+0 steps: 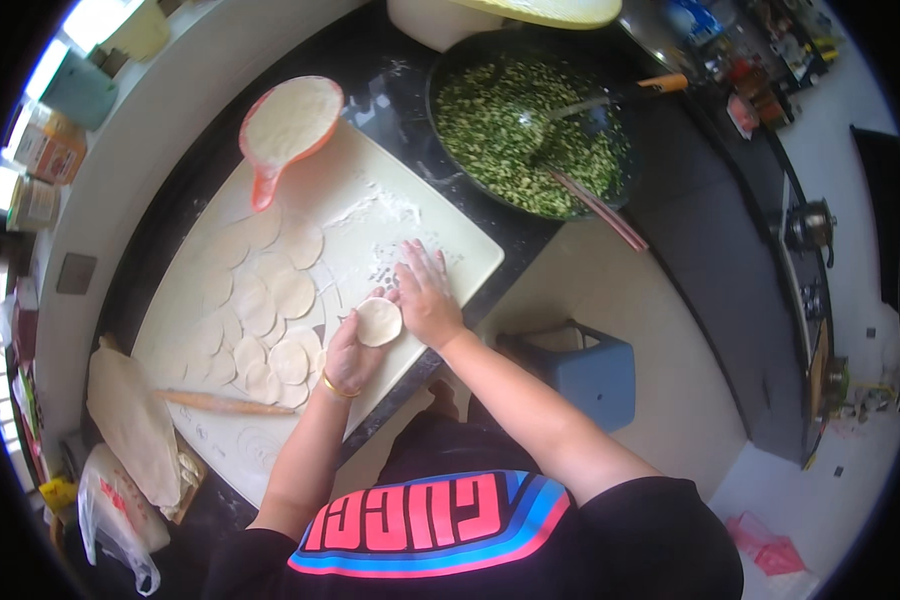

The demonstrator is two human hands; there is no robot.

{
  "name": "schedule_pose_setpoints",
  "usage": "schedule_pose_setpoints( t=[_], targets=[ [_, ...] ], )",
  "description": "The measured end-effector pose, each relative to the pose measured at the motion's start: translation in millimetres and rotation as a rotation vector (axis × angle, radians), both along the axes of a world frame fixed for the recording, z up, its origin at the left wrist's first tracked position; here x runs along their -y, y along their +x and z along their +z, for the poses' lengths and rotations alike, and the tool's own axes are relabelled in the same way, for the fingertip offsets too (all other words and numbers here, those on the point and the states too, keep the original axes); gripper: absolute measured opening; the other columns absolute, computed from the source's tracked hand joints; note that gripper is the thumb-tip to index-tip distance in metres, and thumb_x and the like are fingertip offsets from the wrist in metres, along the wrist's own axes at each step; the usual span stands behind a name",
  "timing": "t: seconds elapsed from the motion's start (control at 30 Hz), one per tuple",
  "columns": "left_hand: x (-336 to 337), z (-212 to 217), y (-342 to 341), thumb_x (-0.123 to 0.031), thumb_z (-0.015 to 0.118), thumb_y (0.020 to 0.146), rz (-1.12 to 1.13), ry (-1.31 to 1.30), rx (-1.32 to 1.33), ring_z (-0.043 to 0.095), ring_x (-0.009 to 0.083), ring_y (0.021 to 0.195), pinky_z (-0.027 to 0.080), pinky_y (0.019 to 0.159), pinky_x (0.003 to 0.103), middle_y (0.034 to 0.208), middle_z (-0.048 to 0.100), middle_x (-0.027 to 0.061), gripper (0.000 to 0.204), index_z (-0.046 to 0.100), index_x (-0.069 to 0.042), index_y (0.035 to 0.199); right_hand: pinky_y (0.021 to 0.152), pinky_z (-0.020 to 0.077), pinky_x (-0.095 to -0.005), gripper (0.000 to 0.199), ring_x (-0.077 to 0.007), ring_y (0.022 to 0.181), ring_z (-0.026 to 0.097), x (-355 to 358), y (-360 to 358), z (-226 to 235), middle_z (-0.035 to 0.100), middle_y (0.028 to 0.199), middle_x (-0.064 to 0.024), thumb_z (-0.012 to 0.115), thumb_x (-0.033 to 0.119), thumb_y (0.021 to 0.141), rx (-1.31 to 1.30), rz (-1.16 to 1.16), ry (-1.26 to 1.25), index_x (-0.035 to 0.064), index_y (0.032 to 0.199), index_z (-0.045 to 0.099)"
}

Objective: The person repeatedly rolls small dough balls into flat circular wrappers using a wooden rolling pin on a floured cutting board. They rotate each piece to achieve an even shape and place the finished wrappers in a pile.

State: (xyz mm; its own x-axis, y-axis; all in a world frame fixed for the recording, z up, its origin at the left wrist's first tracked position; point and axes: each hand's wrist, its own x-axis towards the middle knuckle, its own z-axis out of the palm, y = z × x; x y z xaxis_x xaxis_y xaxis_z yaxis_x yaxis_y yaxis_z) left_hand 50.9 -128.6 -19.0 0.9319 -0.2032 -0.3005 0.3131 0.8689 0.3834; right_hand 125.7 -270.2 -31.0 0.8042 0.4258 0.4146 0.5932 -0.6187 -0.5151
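Note:
My left hand (pixel 346 362), with a bracelet at the wrist, holds a round dumpling wrapper (pixel 379 322) near the right edge of the white board (pixel 440 235). The thumb grips the wrapper's left rim and the fingers are partly hidden behind it. My right hand (pixel 427 298) rests on the board just right of the wrapper, fingers stretched out and dusted with flour. Several more dumpling wrappers (pixel 292 293) lie overlapping to the left. A wooden rolling pin (pixel 225 402) lies nearer me on the board. Scattered flour (pixel 385 208) whitens the board beyond my hands.
An orange-red scoop (pixel 263 185) of flour stands at the board's far corner. Far right, a wide pan of chopped green filling (pixel 490 110) holds an orange-handled utensil (pixel 663 83) and chopsticks (pixel 600 210). Left are a large dough sheet (pixel 130 420) and plastic bag (pixel 120 510); a blue stool (pixel 595 380) stands below.

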Motion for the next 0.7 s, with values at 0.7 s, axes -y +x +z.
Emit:
schedule_pose_setpoints(
  t=[0.7],
  targets=[
    [-4.8, -3.8, -2.5, -0.037, 0.037, 0.095, -0.014, -0.127, 0.008, 0.028, 0.0260, 0.133, 0.018, 0.112, 0.041, 0.143, 0.031, 0.0139, 0.059, 0.022, 0.000, 0.139, 0.107, 0.0247, -0.0520, 0.037, -0.0367, 0.129, 0.034, -6.1, -4.4, 6.0, 0.039, 0.135, -0.0201, 0.050, 0.008, 0.084, -0.073, 0.117, -0.154, -0.0007, 0.120, 0.046]
  ],
)
